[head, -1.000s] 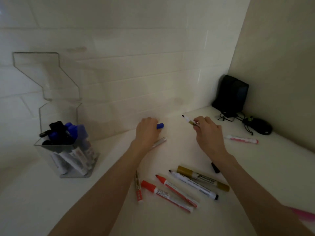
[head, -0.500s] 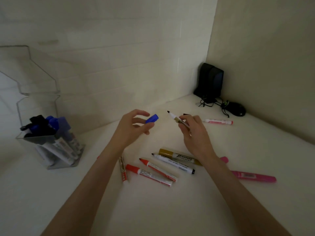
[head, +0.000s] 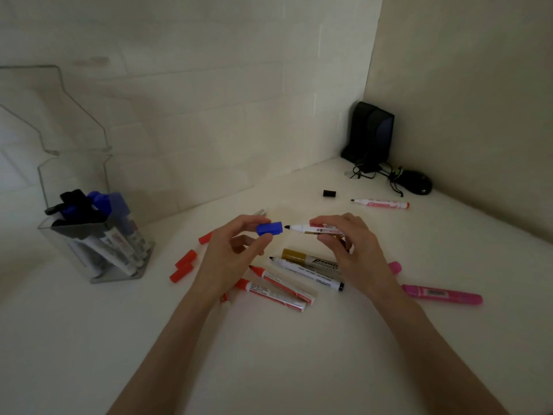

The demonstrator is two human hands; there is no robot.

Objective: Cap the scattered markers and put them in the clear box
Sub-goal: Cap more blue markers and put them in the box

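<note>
My left hand (head: 232,259) pinches a blue cap (head: 269,228) between thumb and fingertips. My right hand (head: 350,250) holds an uncapped white marker (head: 308,228) level, its dark tip pointing left at the cap's opening with a small gap between them. Both are raised above the white table. Under my hands lie a gold marker (head: 302,256), an uncapped black-tipped marker (head: 305,272) and two uncapped red markers (head: 278,287). The clear box (head: 119,265) stands at the left, holding several capped blue and black markers.
Three loose red caps (head: 185,265) lie left of my left hand. A black cap (head: 329,193) and an uncapped pink-labelled marker (head: 380,203) lie farther back. A pink marker (head: 443,294) lies at the right. A black speaker (head: 371,134) and mouse (head: 414,181) fill the corner.
My left hand lifted the blue cap off the table and turned its opening toward the marker. My right hand brought the marker level and closer, tip now nearly at the cap.
</note>
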